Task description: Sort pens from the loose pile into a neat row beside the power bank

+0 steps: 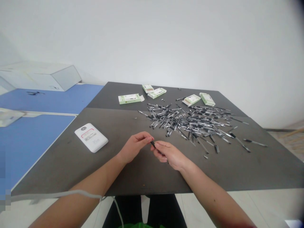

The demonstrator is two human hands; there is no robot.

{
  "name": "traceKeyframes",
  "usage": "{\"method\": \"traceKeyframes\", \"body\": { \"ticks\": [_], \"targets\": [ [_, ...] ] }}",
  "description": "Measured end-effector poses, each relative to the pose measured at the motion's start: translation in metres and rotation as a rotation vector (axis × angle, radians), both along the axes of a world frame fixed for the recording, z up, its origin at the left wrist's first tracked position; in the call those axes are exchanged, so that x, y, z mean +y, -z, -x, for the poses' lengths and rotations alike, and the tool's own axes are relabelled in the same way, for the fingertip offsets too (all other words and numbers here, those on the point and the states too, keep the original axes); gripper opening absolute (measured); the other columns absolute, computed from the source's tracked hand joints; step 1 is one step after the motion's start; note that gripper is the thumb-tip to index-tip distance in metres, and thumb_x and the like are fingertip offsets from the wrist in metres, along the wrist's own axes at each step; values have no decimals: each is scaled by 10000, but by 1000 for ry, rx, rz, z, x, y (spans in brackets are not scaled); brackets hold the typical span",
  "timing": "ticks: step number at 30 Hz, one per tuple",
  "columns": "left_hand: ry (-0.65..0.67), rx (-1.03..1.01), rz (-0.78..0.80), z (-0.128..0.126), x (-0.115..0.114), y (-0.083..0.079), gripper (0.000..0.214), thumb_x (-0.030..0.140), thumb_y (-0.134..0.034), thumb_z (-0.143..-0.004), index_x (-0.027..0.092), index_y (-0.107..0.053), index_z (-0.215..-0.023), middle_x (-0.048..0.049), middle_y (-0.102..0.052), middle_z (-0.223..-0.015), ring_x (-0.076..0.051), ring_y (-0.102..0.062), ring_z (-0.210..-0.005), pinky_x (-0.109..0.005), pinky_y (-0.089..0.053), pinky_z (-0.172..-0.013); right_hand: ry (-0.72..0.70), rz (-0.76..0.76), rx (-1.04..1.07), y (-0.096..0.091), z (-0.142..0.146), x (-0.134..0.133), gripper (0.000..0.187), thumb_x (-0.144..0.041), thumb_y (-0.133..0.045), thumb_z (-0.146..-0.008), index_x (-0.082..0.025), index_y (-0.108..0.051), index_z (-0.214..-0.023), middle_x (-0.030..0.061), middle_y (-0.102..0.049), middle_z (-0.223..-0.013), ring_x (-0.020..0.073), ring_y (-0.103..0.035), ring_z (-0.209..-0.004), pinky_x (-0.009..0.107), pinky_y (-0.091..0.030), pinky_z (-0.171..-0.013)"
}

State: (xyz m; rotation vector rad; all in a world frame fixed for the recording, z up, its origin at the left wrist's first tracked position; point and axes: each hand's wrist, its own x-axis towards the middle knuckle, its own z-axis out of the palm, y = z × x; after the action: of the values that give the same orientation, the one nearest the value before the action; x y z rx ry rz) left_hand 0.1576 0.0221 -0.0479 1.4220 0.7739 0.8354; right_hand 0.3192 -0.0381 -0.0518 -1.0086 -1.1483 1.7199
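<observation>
Near the front middle of the dark table my two hands meet around a black pen (pixel 152 144). My right hand (pixel 167 153) is closed around its barrel, and the rear end shows below the palm. At the other end, the fingertips of my left hand (pixel 139 144) pinch the pen's tip end; whether a cap or another small part sits there is hidden by the fingers. Just beyond my right hand spreads a heap of clear and black pens (pixel 187 122), with several pens lying loose at its right side.
Green-and-white pen boxes (pixel 130 98) lie along the back of the table (pixel 114 126). A white power bank or similar flat device (pixel 91 137) lies at left. A grey cable (pixel 78 192) crosses my left forearm. Farther left, a white carton (pixel 45 77) stands on a blue table (pixel 47 103).
</observation>
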Motion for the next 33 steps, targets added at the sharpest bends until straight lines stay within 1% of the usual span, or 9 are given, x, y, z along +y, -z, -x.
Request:
{"method": "traceKeyframes", "body": {
  "ticks": [4,11,16,18,21,23,27,30,33],
  "targets": [
    [-39,-14,92,-2,2,4,287,412,-632,-753,141,-678,-833,-15,-604,-706,-138,-527,-710,-268,-406,-739,4,82,152,2,2,1,307,-467,-518,-841,-162,-545,-846,-90,-350,-506,42,-181,-391,202,-114,-387],
    [-159,65,21,-3,2,4,256,402,-633,-749,161,-698,-808,2,-613,-684,-142,-534,-702,-260,-401,-722,230,-62,-76,6,7,6,261,-360,-655,-761,-179,-558,-923,-76,-471,-569,44,-335,-404,200,-212,-399],
    [-40,-22,54,-4,1,8,276,406,-609,-778,157,-691,-864,2,-620,-654,-128,-556,-663,-267,-432,-730,35,83,184,5,5,4,214,-372,-585,-817,-161,-575,-852,-85,-385,-533,29,-234,-371,210,-146,-387],
    [16,15,28,-3,11,9,320,422,-571,-804,155,-692,-935,-24,-659,-707,-144,-586,-703,-288,-448,-758,57,93,201,5,2,5,220,-377,-579,-822,-159,-572,-845,-83,-384,-535,27,-228,-369,212,-132,-388],
    [-17,192,-203,-1,45,7,378,413,-479,-862,173,-650,-1099,-63,-700,-927,-179,-622,-851,-324,-455,-837,249,-21,109,6,-2,8,223,-379,-574,-828,-157,-578,-845,-78,-393,-530,33,-254,-382,213,-140,-392],
    [-130,423,-527,-4,74,6,328,343,-493,-862,169,-650,-1092,-73,-682,-1032,-192,-604,-960,-324,-430,-904,362,-81,66,6,-6,11,226,-383,-574,-828,-159,-583,-855,-79,-394,-526,37,-260,-387,212,-150,-394],
    [-29,852,-1032,-19,121,11,273,172,-440,-875,143,-645,-1052,-97,-653,-1091,-187,-574,-1025,-314,-409,-930,420,-69,84,6,-12,16,253,-410,-604,-795,-166,-582,-857,-77,-416,-544,38,-256,-387,211,-167,-391],
    [100,1076,-1241,-30,134,16,248,131,-426,-872,125,-646,-985,-114,-658,-1017,-193,-593,-932,-308,-437,-832,417,-51,101,6,-14,17,264,-417,-620,-776,-167,-583,-851,-78,-421,-545,39,-260,-385,211,-175,-391],
    [169,1148,-1321,-34,134,20,222,122,-428,-869,112,-649,-888,-127,-655,-939,-199,-590,-882,-308,-434,-784,401,-47,111,6,-14,16,251,-408,-618,-777,-168,-584,-845,-79,-418,-537,39,-267,-384,212,-180,-393]
  ]
}}
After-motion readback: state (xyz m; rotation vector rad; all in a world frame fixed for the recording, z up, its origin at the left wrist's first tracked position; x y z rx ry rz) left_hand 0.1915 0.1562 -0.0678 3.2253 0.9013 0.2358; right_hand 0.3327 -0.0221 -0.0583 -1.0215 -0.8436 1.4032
